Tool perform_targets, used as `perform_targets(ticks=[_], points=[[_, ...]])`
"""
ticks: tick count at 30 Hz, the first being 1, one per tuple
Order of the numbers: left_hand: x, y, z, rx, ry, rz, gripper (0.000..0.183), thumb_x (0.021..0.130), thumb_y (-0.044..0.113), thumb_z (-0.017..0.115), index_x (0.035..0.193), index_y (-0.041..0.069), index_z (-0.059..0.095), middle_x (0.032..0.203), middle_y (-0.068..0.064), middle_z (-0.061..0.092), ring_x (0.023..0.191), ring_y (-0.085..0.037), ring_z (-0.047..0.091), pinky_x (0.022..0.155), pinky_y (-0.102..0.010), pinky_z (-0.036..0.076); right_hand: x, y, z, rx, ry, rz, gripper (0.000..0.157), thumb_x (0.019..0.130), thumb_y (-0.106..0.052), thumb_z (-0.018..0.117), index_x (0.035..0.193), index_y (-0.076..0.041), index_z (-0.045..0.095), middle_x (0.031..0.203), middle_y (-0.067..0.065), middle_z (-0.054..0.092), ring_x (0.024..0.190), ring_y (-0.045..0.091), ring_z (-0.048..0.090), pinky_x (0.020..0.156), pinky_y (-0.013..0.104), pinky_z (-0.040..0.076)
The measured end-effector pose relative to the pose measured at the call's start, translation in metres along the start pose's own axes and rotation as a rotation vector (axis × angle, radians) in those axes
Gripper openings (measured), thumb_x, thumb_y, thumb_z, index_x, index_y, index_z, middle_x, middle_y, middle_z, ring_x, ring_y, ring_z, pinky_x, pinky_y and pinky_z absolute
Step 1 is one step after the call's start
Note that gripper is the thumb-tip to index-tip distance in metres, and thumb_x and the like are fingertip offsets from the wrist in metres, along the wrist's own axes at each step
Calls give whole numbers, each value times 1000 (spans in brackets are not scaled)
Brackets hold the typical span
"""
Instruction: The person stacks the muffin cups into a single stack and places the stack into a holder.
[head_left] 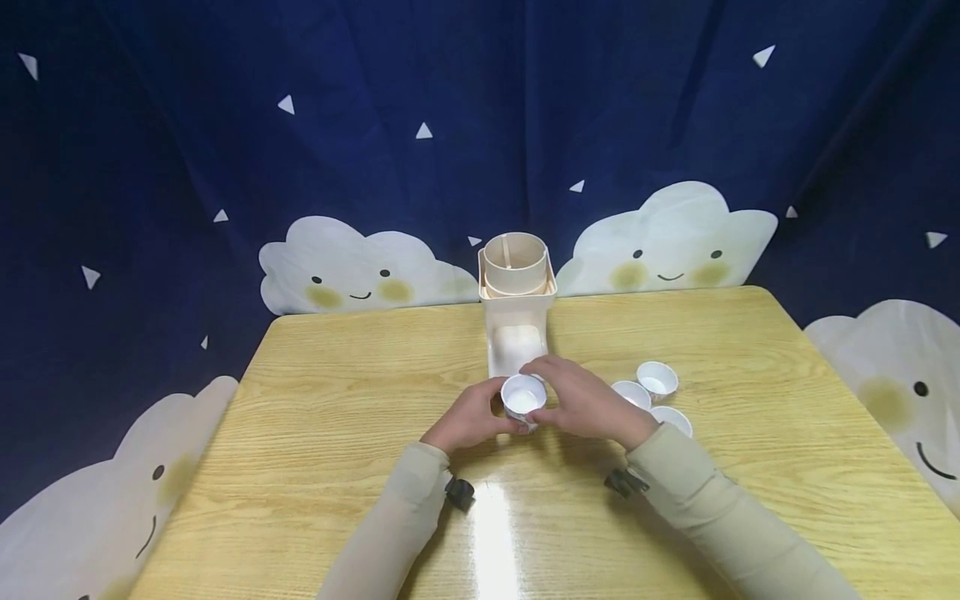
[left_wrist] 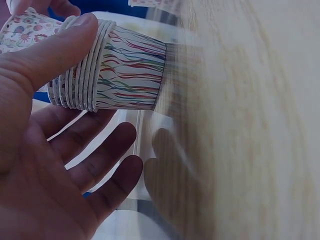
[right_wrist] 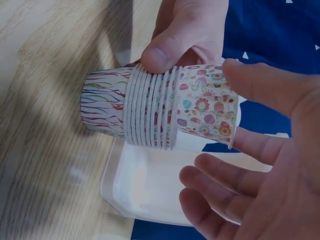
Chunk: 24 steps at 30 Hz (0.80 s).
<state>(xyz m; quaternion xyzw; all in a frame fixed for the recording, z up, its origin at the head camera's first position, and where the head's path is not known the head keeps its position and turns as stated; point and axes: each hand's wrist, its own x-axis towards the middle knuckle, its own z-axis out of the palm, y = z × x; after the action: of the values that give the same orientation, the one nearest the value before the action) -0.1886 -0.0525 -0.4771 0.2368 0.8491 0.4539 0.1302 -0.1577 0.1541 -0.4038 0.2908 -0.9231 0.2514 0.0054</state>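
Note:
A nested stack of paper cups [left_wrist: 132, 70] stands upright in front of me near the table's middle, its lowest cup striped in wavy colours. My left hand [head_left: 467, 418] grips the stack around its rims, thumb on one side; the lower fingers are spread in the left wrist view. At the top, a floral-patterned cup [right_wrist: 206, 105] sticks well out of the stack. Thumb and index finger of my right hand [head_left: 588, 404] pinch that cup at its rim, while the other fingers are loosely bent. The white inside of the top cup shows in the head view.
Just behind the hands stands a cream cup-shaped holder [head_left: 516, 271] on a stand with a pale tray base [head_left: 517, 343]. Three loose white-lined cups [head_left: 657, 379] sit to the right, partly behind the right forearm. A dark blue curtain [head_left: 480, 108] hangs behind the wooden table [head_left: 360, 383].

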Motion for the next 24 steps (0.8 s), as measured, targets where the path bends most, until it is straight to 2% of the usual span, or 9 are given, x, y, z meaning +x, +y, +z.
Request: perform_targets(ticks=[5, 16, 24], points=[[0, 0, 0, -7, -3, 9, 55, 74, 27, 88, 123, 19, 65, 104, 6, 68, 93, -8, 60, 88, -29, 48, 0, 2, -1, -4, 0, 4, 50, 79, -21, 81, 123, -8, 62, 119, 7, 64, 111, 25, 61, 96, 46, 50], [0, -1, -1, 1, -15, 13, 56, 75, 27, 87, 126, 19, 63, 108, 5, 69, 95, -8, 62, 87, -28, 49, -1, 4, 0, -3, -15, 24, 50, 79, -20, 81, 123, -8, 61, 119, 8, 63, 109, 26, 61, 95, 46, 50], [0, -1, -1, -1, -18, 5, 58, 75, 28, 87, 127, 21, 63, 112, 7, 68, 97, -9, 61, 90, -31, 49, -1, 6, 5, 0, -23, 22, 53, 80, -20, 80, 127, -6, 59, 120, 10, 64, 110, 26, 61, 95, 46, 50]])
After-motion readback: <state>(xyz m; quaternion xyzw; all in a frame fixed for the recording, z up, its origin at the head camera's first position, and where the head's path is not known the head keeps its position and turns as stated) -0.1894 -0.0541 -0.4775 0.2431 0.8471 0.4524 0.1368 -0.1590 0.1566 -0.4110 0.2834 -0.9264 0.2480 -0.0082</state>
